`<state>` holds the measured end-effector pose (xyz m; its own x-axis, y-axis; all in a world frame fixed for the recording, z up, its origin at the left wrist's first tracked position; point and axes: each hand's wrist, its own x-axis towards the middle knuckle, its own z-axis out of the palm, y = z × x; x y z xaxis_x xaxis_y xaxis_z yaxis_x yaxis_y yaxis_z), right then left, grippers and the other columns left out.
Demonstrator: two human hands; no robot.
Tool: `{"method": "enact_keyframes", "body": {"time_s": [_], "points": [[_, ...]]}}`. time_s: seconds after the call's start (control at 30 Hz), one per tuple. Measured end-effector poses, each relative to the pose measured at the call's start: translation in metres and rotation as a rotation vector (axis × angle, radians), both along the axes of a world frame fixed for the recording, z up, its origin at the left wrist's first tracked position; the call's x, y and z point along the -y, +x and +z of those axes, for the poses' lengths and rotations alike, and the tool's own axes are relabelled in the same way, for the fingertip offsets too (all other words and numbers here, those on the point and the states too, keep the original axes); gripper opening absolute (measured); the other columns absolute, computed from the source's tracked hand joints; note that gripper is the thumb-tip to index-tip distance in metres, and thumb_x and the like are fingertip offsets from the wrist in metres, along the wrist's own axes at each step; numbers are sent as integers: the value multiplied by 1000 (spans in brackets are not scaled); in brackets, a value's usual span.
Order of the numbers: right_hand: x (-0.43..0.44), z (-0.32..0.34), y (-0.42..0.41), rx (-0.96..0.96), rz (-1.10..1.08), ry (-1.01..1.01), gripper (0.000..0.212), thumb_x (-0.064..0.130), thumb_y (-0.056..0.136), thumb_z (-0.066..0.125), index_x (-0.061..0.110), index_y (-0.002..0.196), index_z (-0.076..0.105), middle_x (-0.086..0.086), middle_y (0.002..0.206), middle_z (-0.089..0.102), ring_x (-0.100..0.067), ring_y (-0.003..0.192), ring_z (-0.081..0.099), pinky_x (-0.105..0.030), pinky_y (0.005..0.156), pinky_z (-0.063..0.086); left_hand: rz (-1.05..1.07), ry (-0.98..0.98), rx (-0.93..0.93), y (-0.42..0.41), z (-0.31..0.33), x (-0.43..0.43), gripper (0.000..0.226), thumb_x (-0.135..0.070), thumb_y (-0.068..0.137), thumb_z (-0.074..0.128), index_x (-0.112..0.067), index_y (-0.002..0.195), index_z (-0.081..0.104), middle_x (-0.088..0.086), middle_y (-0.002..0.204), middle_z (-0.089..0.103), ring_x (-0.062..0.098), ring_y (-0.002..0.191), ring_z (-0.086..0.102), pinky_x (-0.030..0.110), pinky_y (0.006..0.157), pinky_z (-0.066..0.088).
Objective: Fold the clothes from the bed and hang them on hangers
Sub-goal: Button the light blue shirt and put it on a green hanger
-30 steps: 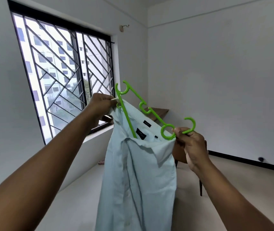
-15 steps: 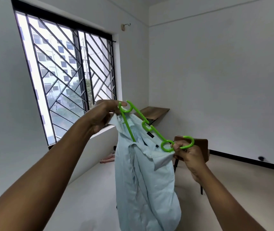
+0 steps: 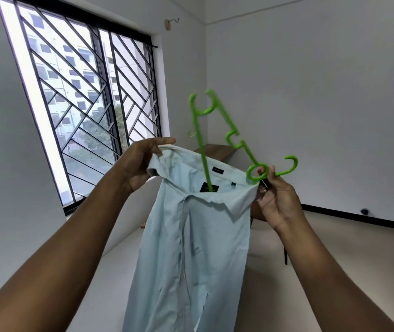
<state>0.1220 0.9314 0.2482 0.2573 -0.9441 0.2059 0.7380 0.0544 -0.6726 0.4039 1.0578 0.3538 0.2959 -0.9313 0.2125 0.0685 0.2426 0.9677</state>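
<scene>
A pale blue shirt (image 3: 191,248) hangs in the air in front of me, collar up. My left hand (image 3: 140,164) grips the left side of its collar. A bright green plastic hanger (image 3: 233,137) stands tilted above the collar, one arm pushed down into the neck opening beside the dark label. My right hand (image 3: 275,200) pinches the hanger near its hook ring together with the right end of the collar. The hanger arm inside the shirt is hidden.
A barred window (image 3: 90,104) fills the wall on the left. A wall hook (image 3: 168,23) sits high near the corner. A wooden shelf (image 3: 217,150) and a dark chair leg (image 3: 286,256) lie behind the shirt. Pale floor stretches below.
My left hand has let go of the hanger and now holds the collar's left side. The hanger has tipped upright, with one arm slid down into the neck opening. The shirt hangs flatter.
</scene>
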Motion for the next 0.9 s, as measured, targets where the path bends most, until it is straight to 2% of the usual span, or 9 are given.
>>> {"method": "enact_keyframes", "body": {"time_s": [0.17,0.3,0.4,0.47,0.57,0.7,0.77,0.83,0.9], "points": [[-2,49,33,139,-56,19,25,37,106,55,17,100,68,6,83,77,-7,77,73,-30,82,55,12,81,93,-5,-27,11,44,-4,72,55,-5,109,78,23,112,71,32,95,61,35,71,42],[1,109,43,225,-420,-18,16,25,104,66,11,96,70,-6,78,77,-16,73,76,-34,66,61,85,100,209,-27,-49,19,39,6,89,49,-11,112,76,13,91,62,21,63,54,20,45,41],[24,114,31,-47,-884,-203,11,27,99,70,20,104,77,-4,83,78,-16,79,76,-40,58,63,153,71,138,-25,-53,20,41,5,90,47,-13,113,76,14,89,60,20,63,51,21,47,41],[39,92,27,-358,-971,-299,9,35,94,71,35,89,79,4,77,77,-16,72,74,-49,57,62,179,30,54,-24,-52,20,39,6,92,46,-9,116,73,12,83,63,17,60,54,19,45,41],[43,43,28,-818,-675,-436,15,36,93,73,34,80,77,5,74,77,-19,68,72,-52,65,61,215,-67,202,-26,-47,23,46,3,93,57,-19,133,62,1,68,60,15,55,56,24,52,46],[11,23,38,-935,-187,-720,13,15,98,73,17,87,79,-9,78,78,-22,72,71,-47,66,57,24,96,722,-36,-46,28,67,-18,86,84,-27,145,53,11,88,67,21,80,63,38,75,57],[3,36,44,-944,-105,-883,11,11,99,72,6,91,78,-8,76,77,-18,69,71,-35,63,58,-62,280,862,-46,-54,30,31,-23,88,83,-8,113,72,7,88,63,18,79,59,32,74,49],[-1,50,49,-970,-50,-973,15,7,99,70,-7,97,75,-7,74,76,-12,67,72,-24,62,56,-68,348,860,-47,-67,37,26,-23,92,78,-7,75,64,3,68,52,15,60,46,29,60,36],[2,50,58,-1061,-99,-1042,16,17,98,73,1,98,77,0,77,78,-12,73,75,-29,69,60,1,380,768,-43,-80,43,25,-25,96,72,-13,76,61,2,70,57,15,59,51,27,57,42]]}}
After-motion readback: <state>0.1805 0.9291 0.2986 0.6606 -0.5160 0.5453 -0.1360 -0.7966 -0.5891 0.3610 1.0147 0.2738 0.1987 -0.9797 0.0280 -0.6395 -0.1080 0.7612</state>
